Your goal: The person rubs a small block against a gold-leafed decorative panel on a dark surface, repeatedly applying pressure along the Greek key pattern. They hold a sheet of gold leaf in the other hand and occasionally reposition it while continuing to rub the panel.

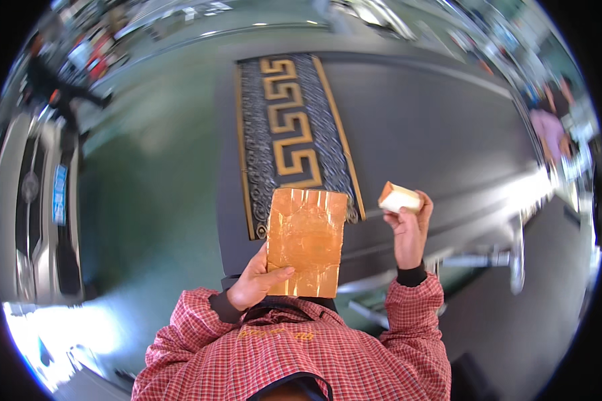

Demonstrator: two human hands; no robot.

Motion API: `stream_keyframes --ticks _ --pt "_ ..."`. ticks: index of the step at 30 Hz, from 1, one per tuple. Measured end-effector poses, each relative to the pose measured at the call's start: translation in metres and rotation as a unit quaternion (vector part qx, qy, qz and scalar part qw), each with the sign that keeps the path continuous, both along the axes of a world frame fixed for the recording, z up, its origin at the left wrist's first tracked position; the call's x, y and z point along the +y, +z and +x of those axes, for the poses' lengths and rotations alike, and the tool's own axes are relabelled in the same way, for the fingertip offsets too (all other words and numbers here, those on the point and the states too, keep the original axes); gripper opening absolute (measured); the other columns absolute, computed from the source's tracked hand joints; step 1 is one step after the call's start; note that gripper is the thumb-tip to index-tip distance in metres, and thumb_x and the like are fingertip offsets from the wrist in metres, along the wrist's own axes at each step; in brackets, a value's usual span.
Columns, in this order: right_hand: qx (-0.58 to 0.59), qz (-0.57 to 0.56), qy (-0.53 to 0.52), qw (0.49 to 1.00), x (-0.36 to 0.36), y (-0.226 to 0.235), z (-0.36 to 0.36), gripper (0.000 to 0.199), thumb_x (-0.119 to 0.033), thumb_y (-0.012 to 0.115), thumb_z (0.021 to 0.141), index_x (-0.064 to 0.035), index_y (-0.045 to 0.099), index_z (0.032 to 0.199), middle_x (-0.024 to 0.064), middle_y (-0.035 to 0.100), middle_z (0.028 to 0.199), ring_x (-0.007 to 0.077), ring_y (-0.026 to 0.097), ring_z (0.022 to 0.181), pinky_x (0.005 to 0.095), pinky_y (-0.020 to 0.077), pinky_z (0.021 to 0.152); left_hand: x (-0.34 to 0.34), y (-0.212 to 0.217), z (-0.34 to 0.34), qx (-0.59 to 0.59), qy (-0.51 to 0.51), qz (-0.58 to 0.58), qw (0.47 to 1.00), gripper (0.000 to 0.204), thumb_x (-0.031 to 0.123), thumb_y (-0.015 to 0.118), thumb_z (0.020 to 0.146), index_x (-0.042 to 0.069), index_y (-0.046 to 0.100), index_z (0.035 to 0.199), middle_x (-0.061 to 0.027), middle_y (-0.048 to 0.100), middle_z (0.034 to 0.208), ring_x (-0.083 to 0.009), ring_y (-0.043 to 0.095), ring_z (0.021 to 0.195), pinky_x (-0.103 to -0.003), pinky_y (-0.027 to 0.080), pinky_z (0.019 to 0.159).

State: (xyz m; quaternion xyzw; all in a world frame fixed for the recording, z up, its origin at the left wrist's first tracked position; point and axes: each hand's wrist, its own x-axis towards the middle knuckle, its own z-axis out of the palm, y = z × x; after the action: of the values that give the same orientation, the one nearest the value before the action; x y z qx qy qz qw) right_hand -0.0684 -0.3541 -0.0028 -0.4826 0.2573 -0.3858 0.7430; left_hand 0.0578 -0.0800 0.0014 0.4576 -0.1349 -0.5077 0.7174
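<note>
My left hand [254, 283] grips a shiny copper-coloured sheet [306, 244] by its lower left edge, with the thumb lying across its front. The sheet is creased and roughly rectangular. To its right, my raised right hand [410, 234] pinches a small white block [400, 198] with an orange-brown end face between thumb and fingers. What the block is made of, I cannot tell. Beyond both hands lies a dark relief panel [294, 113] with a gold meander band and gold edge strips; the copper-coloured sheet covers part of its near end.
Under the panel is a large dark grey table [421, 120]. A silver vehicle front [37, 207] stands at the left on the green floor [147, 174]. A person in dark clothes [57, 87] is at the far left, and another person [552, 120] at the far right.
</note>
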Motion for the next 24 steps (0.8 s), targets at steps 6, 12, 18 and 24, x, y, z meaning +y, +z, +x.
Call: stream_keyframes --ticks 6,12,18,24 --pt "0.092 0.086 -0.183 0.975 0.16 -0.052 -0.061 0.038 -0.003 0.065 0.086 -0.008 0.043 0.117 0.0072 0.057 0.099 0.0132 0.061 0.077 0.0247 0.053 0.064 0.013 -0.015 -0.026 0.02 -0.207 0.063 0.976 0.065 -0.001 0.059 0.089 0.004 0.025 0.145 -0.0082 0.047 0.135 -0.0162 0.049 0.12 -0.032 0.039 0.102" --pt "-0.345 0.454 -0.17 0.804 0.253 -0.087 -0.106 0.028 -0.032 0.049 0.098 -0.0102 0.048 0.116 0.0056 0.06 0.107 0.017 0.06 0.096 0.0324 0.0516 0.085 0.009 -0.025 -0.08 0.015 -0.374 0.107 0.921 0.059 0.002 0.061 0.089 0.003 0.03 0.14 -0.0094 0.05 0.131 -0.0187 0.051 0.119 -0.034 0.041 0.102" --pt "-0.142 0.339 -0.342 0.865 0.301 -0.089 -0.161 0.041 -0.037 0.036 0.102 -0.0057 0.046 0.127 0.0067 0.058 0.12 0.0211 0.058 0.108 0.0351 0.049 0.092 0.003 -0.065 -0.132 0.0 -0.483 0.169 0.859 0.054 0.004 0.06 0.089 0.004 0.033 0.137 -0.01 0.053 0.126 -0.0207 0.058 0.111 -0.036 0.052 0.09" --pt "-0.095 0.279 -0.42 0.859 0.346 -0.142 -0.203 0.03 -0.018 0.051 0.097 -0.0041 0.046 0.124 0.0064 0.057 0.117 0.0166 0.057 0.107 0.0305 0.0502 0.088 -0.006 -0.097 -0.189 0.004 -0.561 0.195 0.804 0.047 0.005 0.058 0.091 0.004 0.035 0.132 -0.0133 0.057 0.116 -0.0242 0.065 0.092 -0.038 0.06 0.065"
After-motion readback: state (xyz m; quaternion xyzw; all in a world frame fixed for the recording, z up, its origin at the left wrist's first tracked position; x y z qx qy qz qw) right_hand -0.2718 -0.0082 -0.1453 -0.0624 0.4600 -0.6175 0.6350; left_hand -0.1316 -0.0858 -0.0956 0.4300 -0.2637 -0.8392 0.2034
